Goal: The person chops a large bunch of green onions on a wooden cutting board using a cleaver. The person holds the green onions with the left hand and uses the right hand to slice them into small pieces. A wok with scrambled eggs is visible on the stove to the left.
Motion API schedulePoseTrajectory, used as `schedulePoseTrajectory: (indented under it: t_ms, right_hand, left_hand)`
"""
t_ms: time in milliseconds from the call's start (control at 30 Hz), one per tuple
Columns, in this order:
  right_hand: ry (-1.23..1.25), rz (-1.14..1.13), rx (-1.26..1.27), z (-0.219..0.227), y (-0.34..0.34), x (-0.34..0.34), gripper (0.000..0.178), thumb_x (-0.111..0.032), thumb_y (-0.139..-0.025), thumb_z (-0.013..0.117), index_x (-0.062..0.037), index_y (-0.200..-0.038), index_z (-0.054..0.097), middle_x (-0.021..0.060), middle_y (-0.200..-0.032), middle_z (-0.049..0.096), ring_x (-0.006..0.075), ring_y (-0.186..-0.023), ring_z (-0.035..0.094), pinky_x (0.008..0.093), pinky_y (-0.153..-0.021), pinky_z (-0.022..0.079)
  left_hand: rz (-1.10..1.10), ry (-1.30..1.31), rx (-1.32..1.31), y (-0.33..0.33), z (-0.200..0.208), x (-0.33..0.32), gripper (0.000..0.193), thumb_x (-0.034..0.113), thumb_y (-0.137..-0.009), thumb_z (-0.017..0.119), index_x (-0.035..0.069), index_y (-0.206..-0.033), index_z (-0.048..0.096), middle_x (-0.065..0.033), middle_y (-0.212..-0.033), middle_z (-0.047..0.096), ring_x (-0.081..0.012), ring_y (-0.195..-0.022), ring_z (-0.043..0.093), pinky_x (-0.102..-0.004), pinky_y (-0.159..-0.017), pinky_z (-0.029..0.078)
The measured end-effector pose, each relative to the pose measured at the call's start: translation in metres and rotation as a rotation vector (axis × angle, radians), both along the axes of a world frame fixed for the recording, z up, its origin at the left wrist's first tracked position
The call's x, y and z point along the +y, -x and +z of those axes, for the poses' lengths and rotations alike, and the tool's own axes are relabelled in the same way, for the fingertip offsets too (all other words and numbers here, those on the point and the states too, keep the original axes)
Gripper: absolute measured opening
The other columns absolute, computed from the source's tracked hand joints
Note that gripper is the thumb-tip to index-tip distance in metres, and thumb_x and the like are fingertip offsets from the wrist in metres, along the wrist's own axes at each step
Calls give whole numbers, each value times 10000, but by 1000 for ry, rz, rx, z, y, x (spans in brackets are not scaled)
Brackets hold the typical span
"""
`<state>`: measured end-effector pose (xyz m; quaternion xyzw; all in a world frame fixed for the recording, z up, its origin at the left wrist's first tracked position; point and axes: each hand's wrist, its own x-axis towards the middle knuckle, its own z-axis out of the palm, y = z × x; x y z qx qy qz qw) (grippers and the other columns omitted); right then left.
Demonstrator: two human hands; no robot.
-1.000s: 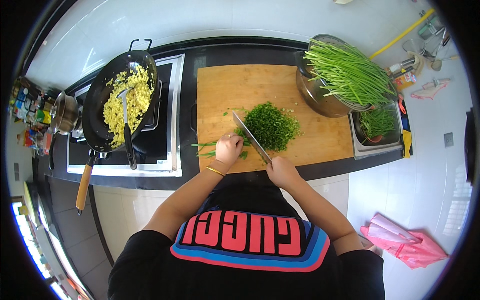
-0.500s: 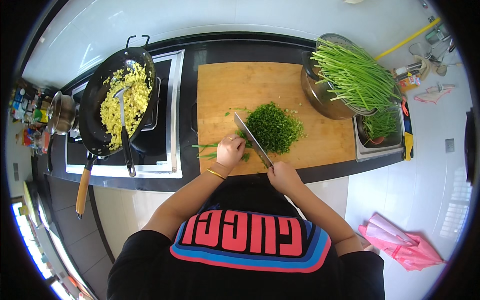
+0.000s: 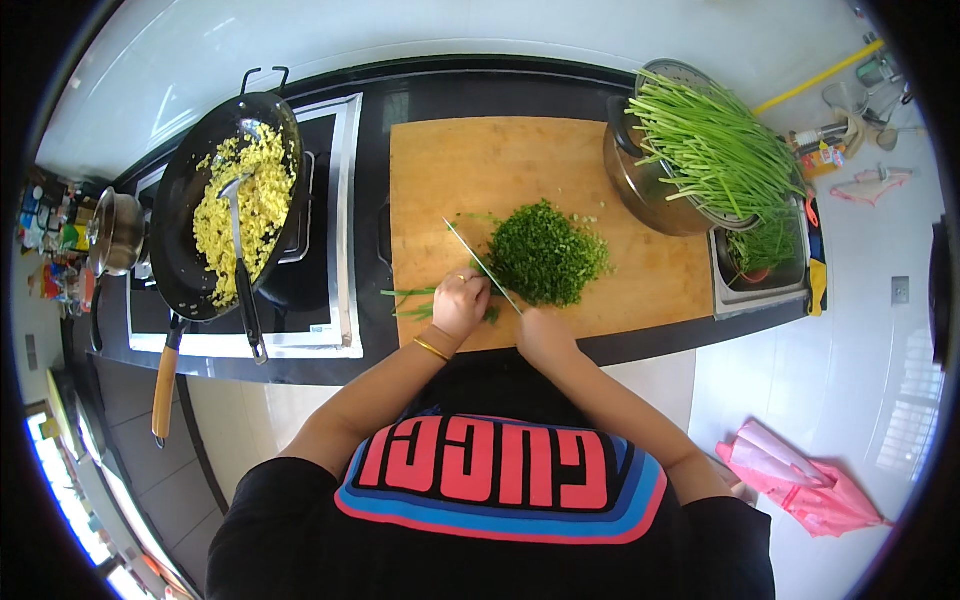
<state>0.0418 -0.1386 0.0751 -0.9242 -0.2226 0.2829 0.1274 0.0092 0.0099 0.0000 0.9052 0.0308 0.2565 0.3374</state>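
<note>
Chopping green stalks on the big wooden board

The right hand is closed around the handle of the knife, and the blade points up toward 11 o'clock. The left hand is curled and presses down on a few green stalks that stick out toward 9 o'clock. The pile of chopped greens sits just at 2 o'clock from the hands, on the cutting board. The left fingers are very close to the blade, so I think a slip could cut them. The bowl of long greens stands at the board's 3 o'clock edge.
</note>
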Motion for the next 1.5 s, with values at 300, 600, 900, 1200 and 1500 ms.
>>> schedulePoseTrajectory:
  t_ms: [300,600,900,1200,1500]
  right_hand:
    - [-332,-331,292,-4,-32,-2,250,-168,-771,519,66,-700,573,222,-599,573,360,-632,599,421,-598,491]
    - [-560,-366,52,1,-17,-39,243,-204,-787,531,25,-716,572,163,-557,537,284,-526,558,371,-508,412]
    - [-534,-426,93,12,-1,-54,271,-219,-800,528,30,-694,543,154,-548,522,272,-501,526,364,-491,391]
    - [-566,-405,75,5,8,-66,285,-219,-802,535,44,-694,539,164,-531,509,274,-496,531,362,-488,394]
    - [-604,-400,146,18,11,-64,264,-206,-809,532,40,-722,567,135,-502,515,250,-462,543,351,-476,404]
  left_hand:
    - [-109,-75,81,-8,19,18,72,62,-666,639,57,-735,657,-84,-740,572,-262,-711,566,-351,-629,471]
    - [-106,214,355,-34,30,49,95,82,-703,669,17,-769,646,-98,-858,629,-206,-643,623,-277,-572,495]
    - [-193,-231,249,-93,16,57,108,93,-709,614,74,-814,605,-106,-843,591,-258,-834,577,-362,-672,481]
    - [-298,-461,221,-99,-3,64,95,97,-742,537,27,-771,594,-157,-820,573,-325,-829,551,-391,-710,462]
    - [-172,-120,622,-13,32,57,118,145,-738,586,39,-737,638,-131,-732,636,-273,-682,626,-364,-638,499]
